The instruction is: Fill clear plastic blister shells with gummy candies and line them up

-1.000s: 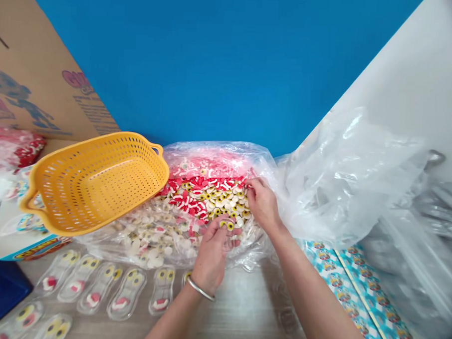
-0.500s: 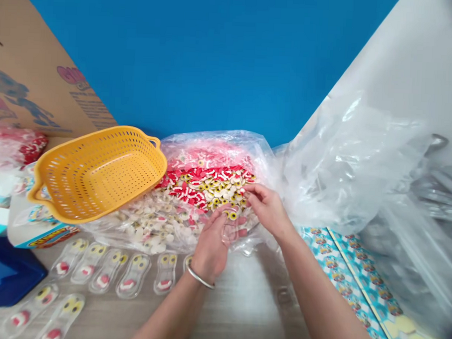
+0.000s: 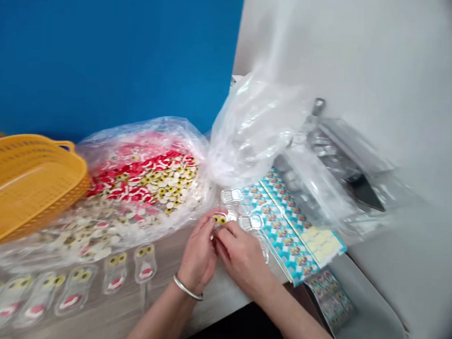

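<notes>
Our curled left hand (image 3: 199,254) and right hand (image 3: 240,255) are both pinching a clear plastic yellow-eyed blister (image 3: 221,219), lying crosswise just ahead of them.

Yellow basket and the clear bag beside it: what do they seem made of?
The yellow basket looks like moulded plastic: smooth, slightly glossy, with evenly spaced slots. The clear bag looks like thin polyethylene film, glossy and see-through, with soft creases; the exact plastic can't be told from here.

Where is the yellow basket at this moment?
In the head view, the yellow plastic basket sits at the far left edge, against the left side of the clear bag of gummy candies.
</notes>
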`<state>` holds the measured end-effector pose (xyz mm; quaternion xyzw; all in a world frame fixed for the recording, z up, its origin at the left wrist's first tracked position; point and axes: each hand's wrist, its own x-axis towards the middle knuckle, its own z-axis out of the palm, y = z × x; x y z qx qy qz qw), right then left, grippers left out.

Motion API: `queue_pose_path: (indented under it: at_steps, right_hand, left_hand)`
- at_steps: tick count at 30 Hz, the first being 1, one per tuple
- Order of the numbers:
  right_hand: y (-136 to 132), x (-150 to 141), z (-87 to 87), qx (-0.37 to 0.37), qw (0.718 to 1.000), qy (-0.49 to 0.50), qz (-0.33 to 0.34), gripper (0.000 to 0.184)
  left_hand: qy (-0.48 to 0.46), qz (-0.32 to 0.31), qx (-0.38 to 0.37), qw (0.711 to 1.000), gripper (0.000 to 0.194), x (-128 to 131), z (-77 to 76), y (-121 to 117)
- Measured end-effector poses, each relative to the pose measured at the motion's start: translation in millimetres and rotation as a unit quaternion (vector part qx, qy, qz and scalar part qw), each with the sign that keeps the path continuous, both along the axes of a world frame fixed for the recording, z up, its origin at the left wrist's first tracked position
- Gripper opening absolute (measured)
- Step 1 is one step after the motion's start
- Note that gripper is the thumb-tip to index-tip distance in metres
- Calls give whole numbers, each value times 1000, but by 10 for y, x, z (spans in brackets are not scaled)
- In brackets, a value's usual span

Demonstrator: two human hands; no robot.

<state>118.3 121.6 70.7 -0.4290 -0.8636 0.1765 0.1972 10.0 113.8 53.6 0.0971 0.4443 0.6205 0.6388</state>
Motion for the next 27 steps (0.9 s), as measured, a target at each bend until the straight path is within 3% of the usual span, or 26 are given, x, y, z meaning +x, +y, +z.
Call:
queue_pose_path:
  at_steps: [4,7,10,12,14,20,27]
  right_hand:
    - [-61,307,-144,21,998,37,-45,18]
    - [118,703,-213,20,986,55,-158,20]
    - [388,1086,-323,43,943,-61,-325,21]
    - [541,1241,-415,30,916,-133,-378,25]
    - [647,1307,-507,10,907,-156,-392,26]
    - [786,1332,-713,-29,901,-100,-421,35]
    - [750,1373,-666,-32,902,-102,-417,27]
  left_hand:
    - [-6,-34,-26,999,28,206,-54,12]
    - [-10,-58,-53,997,27,292,-38,44]
    - [6,-63,-76,995,23,347,-12,74]
    - [15,-63,-83,994,23,375,-10,85]
    - [20,-64,-85,994,25,399,-18,92]
    - [13,-67,-65,996,31,442,-46,115]
    - [-1,-58,-71,996,28,437,-89,122]
